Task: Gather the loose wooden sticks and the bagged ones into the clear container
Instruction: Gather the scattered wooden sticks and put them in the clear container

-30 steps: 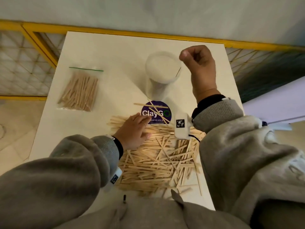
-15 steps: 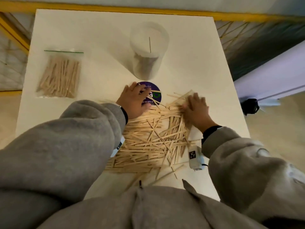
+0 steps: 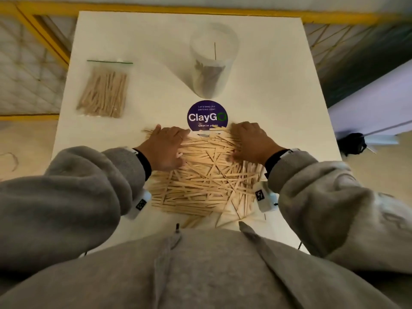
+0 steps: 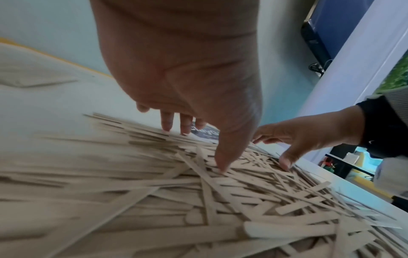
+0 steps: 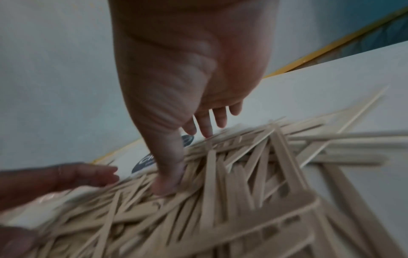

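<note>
Tabletop: white, square. Loose sticks heaped at the near edge, centre. Clear container stands upright toward the far edge; 1 stick visible inside. Bagged sticks lie by the left edge. Your left hand and right hand rest spread and flat on the heap's far side, gripping nothing. Sticks likely light, stiff, slippery: cup the heap from both flanks.

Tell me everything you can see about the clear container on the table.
The clear container is a tall see-through plastic cylinder, open-topped, standing upright on the white table beyond the round purple sticker. A few wooden sticks lie at its bottom and one thin stick leans inside. Neither hand touches it.
</note>
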`<state>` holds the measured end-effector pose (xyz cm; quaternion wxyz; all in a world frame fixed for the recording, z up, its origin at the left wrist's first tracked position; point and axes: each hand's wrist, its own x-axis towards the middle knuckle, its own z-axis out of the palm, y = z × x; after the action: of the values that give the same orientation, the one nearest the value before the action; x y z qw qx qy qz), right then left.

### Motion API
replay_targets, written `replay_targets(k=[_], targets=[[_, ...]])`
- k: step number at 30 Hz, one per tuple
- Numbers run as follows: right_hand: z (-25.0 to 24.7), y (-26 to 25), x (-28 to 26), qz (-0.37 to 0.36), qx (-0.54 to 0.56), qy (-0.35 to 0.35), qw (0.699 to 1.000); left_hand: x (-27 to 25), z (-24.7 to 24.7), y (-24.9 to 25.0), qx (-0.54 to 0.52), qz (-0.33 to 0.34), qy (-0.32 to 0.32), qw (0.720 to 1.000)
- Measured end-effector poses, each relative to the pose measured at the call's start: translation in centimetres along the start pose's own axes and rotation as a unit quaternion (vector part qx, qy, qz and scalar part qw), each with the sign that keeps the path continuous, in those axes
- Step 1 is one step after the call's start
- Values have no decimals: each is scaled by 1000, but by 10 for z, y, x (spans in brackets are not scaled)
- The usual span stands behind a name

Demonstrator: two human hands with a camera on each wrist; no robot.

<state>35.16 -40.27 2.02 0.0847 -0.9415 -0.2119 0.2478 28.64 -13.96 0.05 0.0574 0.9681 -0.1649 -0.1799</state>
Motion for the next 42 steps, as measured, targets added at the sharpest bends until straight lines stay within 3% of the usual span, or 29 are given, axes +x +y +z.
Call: replay_targets(k=[2, 6, 13, 19, 24, 31, 35, 38, 40, 42], targets=[[11, -16, 1, -32, -57, 27, 998, -11, 3, -3, 37, 2, 17, 999], [21, -15, 3, -10, -76, 55, 996, -1, 2, 9, 23, -64, 11, 998], [28, -12, 3, -3, -74, 41, 996, -2, 3, 10, 15, -105, 47, 993], [-6, 2, -5, 10, 15, 26, 1000, -15, -6, -9, -66, -125, 108, 984], [-33, -1, -9, 35, 197, 96, 975, -27, -15, -17, -169, -129, 180, 960], [-52, -50, -5, 22, 375, 202, 905, -29, -47, 7, -333, -211, 253, 883], [-56, -79, 3, 13, 467, 239, 851, -23, -65, 16, -477, -247, 298, 789], [-54, -96, 5, -7, 497, 217, 840, -25, -78, 29, -570, -230, 331, 716], [-52, -108, 5, -20, 535, 192, 823, -25, -79, 38, -598, -211, 316, 705], [-49, -118, 4, -44, 577, 167, 798, -24, -76, 45, -594, -186, 285, 729]])
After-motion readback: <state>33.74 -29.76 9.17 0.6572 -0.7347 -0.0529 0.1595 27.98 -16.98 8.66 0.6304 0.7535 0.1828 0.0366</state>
